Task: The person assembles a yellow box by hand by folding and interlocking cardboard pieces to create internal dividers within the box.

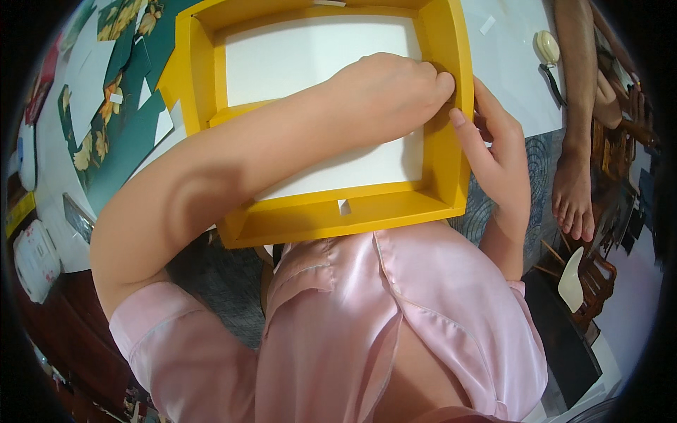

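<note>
A shallow yellow cardboard box [338, 211], open at the top and with a white inner bottom [321, 56], rests against my lap and the table edge. My left hand [398, 92] reaches across it from the left, fingers curled in against the inside of the right wall; the fingertips are hidden. On the outer side of that same wall is my right hand [497, 144], its thumb at the wall's edge and its fingers bent behind, gripping the wall. A small white tab [344, 206] shows in the near wall.
Dark green floral paper pieces [116, 134] lie on the white table at left. A white flower-patterned case [37, 261] sits at the table's left edge. At right are a cream oval object [547, 46] with a dark strap and another person's bare leg [575, 141].
</note>
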